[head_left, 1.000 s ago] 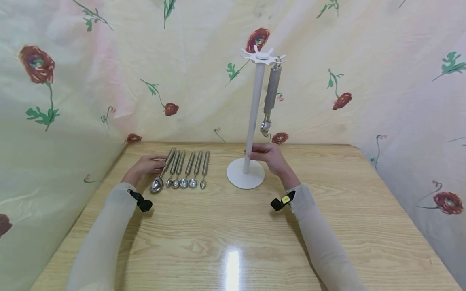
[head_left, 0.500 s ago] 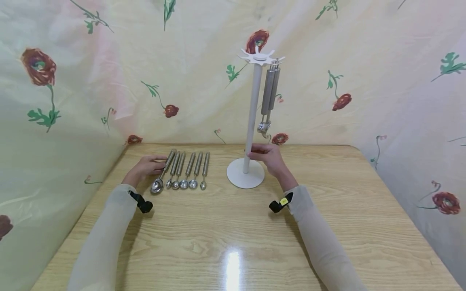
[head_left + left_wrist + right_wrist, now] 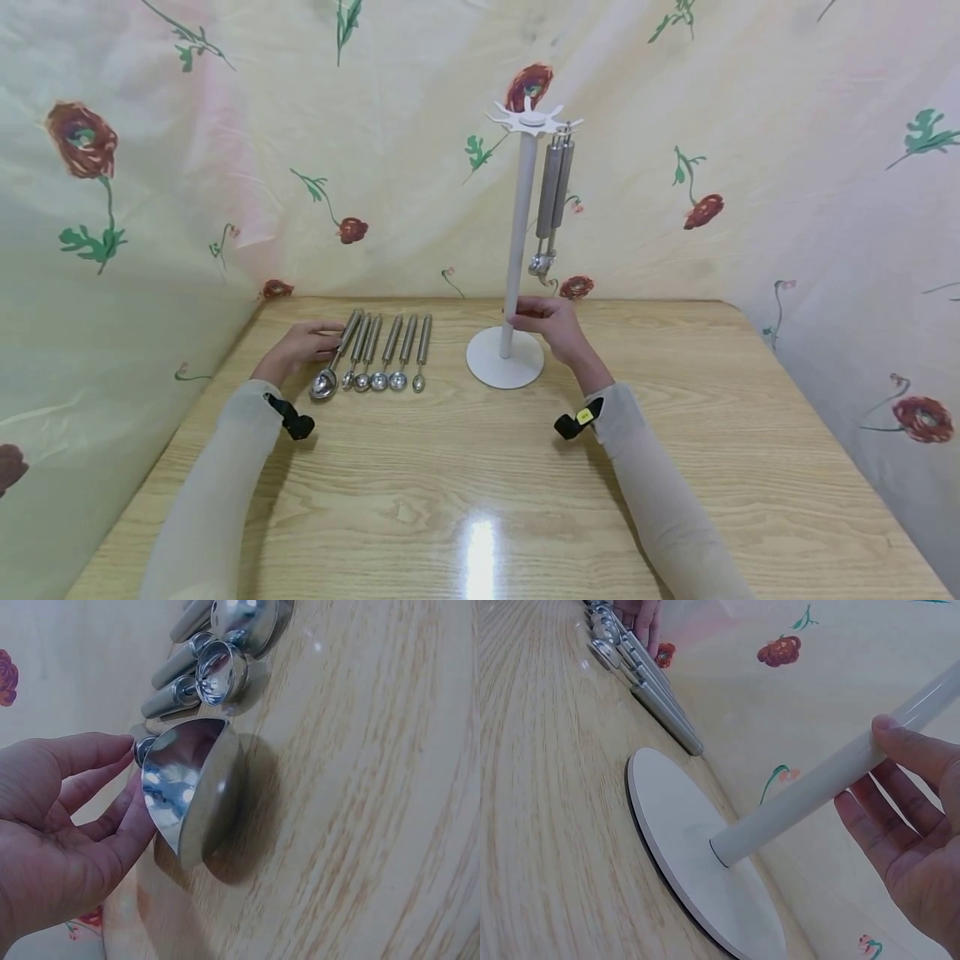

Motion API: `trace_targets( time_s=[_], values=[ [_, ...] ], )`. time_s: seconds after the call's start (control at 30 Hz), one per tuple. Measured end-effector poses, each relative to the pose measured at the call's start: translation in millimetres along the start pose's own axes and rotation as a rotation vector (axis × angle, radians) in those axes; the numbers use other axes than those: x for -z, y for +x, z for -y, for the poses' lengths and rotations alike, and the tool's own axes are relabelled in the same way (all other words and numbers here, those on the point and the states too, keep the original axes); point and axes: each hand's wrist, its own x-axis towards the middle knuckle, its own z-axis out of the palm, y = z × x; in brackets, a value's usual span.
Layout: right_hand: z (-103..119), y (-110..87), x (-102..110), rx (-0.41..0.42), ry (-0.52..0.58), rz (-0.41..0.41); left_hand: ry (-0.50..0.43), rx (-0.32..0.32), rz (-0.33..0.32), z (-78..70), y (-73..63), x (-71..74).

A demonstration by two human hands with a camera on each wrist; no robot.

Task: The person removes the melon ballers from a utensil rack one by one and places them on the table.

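Left fingers (image 3: 97, 751) pinch largest scoop (image 3: 324, 383) near desk's (image 3: 405, 475) far-left corner. Right fingers (image 3: 871, 831) grip white stand (image 3: 519, 242) near far edge.

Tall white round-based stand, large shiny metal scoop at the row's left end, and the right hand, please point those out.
Tall white round-based stand (image 3: 518, 242), head view, middle of its pole.
Large shiny metal scoop (image 3: 174, 778), left wrist view, inside of its bowl.
Right hand (image 3: 928, 874), right wrist view, palm.
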Motion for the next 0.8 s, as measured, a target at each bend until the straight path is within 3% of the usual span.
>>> trace_targets(
  time_s=[0.17,0.4,0.6,0.8],
  values=[
    [1.2,0.2,-0.7,-0.015,-0.005,0.003,0.011,0.001,-0.018,-4.2,-3.5,1.0],
    [-0.4,0.2,0.5,-0.002,-0.017,0.009,-0.011,-0.066,-0.145,-30.3,-14.4,-0.7],
    [-2.1,0.2,2.2,-0.021,-0.018,0.006,-0.086,-0.226,-0.169,-75.0,-17.2,-16.5],
    [0.3,-0.4,1.6,-0.020,-0.034,0.020,-0.132,-0.412,-0.159,-135.6,-31.2,-49.4]
  ],
)
